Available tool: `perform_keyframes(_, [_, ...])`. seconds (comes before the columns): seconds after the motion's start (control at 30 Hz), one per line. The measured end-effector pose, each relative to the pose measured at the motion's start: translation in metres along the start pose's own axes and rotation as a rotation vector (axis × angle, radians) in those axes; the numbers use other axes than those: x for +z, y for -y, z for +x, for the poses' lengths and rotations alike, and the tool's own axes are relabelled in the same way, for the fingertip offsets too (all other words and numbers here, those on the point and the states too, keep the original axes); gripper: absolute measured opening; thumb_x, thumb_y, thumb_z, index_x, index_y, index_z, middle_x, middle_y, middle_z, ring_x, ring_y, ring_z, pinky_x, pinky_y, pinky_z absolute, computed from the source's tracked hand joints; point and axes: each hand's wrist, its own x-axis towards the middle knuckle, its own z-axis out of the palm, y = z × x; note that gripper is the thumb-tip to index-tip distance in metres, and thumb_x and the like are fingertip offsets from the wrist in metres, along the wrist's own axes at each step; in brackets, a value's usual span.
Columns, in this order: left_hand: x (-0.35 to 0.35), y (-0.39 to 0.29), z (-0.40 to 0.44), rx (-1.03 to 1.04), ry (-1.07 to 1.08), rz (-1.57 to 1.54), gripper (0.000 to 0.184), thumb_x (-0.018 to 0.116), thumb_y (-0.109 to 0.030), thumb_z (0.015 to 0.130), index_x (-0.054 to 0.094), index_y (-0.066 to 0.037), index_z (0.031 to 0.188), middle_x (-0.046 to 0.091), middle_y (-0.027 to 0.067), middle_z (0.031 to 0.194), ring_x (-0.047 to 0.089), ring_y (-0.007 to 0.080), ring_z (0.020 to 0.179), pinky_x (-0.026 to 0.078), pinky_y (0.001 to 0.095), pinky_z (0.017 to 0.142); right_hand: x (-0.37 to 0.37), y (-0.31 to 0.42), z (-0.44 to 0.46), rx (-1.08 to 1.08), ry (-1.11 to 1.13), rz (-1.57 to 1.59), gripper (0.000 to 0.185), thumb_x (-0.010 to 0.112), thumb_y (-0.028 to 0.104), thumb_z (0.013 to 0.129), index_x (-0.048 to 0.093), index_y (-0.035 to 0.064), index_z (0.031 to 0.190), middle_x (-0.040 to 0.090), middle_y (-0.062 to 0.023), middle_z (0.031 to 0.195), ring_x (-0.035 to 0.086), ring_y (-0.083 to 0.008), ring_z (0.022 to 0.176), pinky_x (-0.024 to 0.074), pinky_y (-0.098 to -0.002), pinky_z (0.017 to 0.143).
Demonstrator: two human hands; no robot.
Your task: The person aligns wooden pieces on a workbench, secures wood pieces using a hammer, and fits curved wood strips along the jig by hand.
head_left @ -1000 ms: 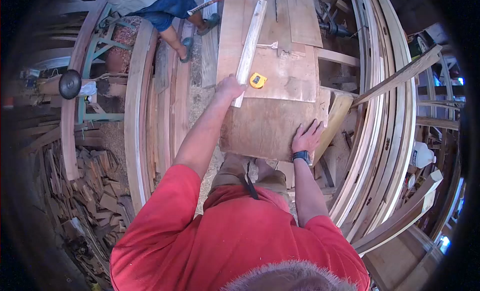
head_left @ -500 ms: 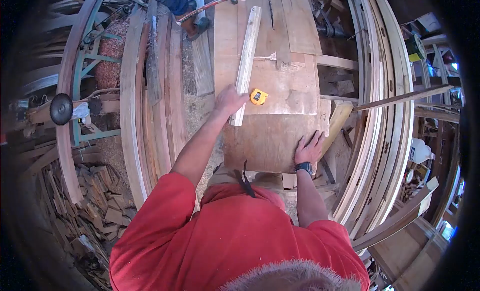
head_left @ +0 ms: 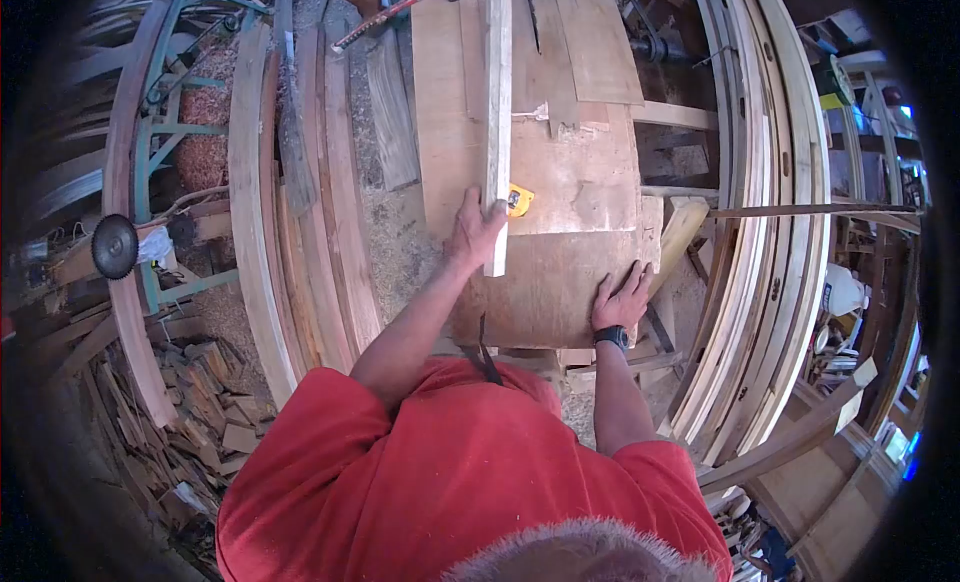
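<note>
The stick [head_left: 498, 112] is gripped near its closer end by the left hand [head_left: 478, 227], lengthwise over the counter [head_left: 545, 292]; the tape measure [head_left: 521, 201] is partly hidden by it. The right hand [head_left: 620, 306] is laid flat, fingers parted, at the counter's near right corner.

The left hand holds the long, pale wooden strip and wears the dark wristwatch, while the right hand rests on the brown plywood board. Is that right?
No: the right hand, not the left hand, wears the dark wristwatch, as the head view shows. The left hand does hold the long, pale wooden strip, and the right hand rests on the brown plywood board.
</note>
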Motion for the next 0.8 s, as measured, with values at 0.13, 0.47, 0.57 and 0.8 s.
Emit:
perform_keyframes(0.13, [0.029,-0.024,0.015,0.135,0.016,-0.064,0.055,0.073,-0.027,0.092,0.048,0.007,0.128,0.064,0.0273,0.118,0.066,0.0373,0.109,0.052,0.0449,0.095,-0.007,0.006,-0.001,0.066,0.064,0.012,0.074,0.058,0.043,0.097,0.038,0.0079,0.158,0.031,-0.0216,0.166,0.038,-0.0436,0.147,0.0371,-0.057,0.113])
perform_keyframes(0.47, [0.112,-0.092,0.122,0.132,-0.128,0.154,0.066,0.073,-0.026,0.088,0.041,0.008,0.134,0.052,0.0341,0.134,0.054,0.0465,0.128,0.045,0.0504,0.106,-0.005,0.004,0.001,0.03,0.054,0.009,0.073,0.056,0.043,0.097,0.038,0.0069,0.158,0.029,-0.022,0.167,0.046,-0.0454,0.138,0.0382,-0.0567,0.111])
perform_keyframes(0.57, [0.119,-0.111,0.138,0.025,-0.137,0.217,0.066,0.075,-0.026,0.086,0.042,0.008,0.133,0.049,0.0284,0.137,0.052,0.0436,0.128,0.045,0.0507,0.107,-0.008,0.006,0.003,0.056,0.076,0.023,0.074,0.057,0.043,0.096,0.038,0.0063,0.158,0.03,-0.0226,0.166,0.049,-0.0463,0.135,0.0388,-0.0567,0.11])
perform_keyframes(0.8, [0.133,-0.129,0.159,-0.061,-0.19,0.296,0.064,0.078,-0.023,0.083,0.044,0.005,0.13,0.042,0.0213,0.14,0.046,0.0397,0.132,0.041,0.0536,0.111,-0.006,0.005,0.003,0.018,0.035,0.034,0.074,0.058,0.041,0.096,0.038,0.0049,0.157,0.029,-0.0236,0.166,0.05,-0.0472,0.133,0.0399,-0.0566,0.109])
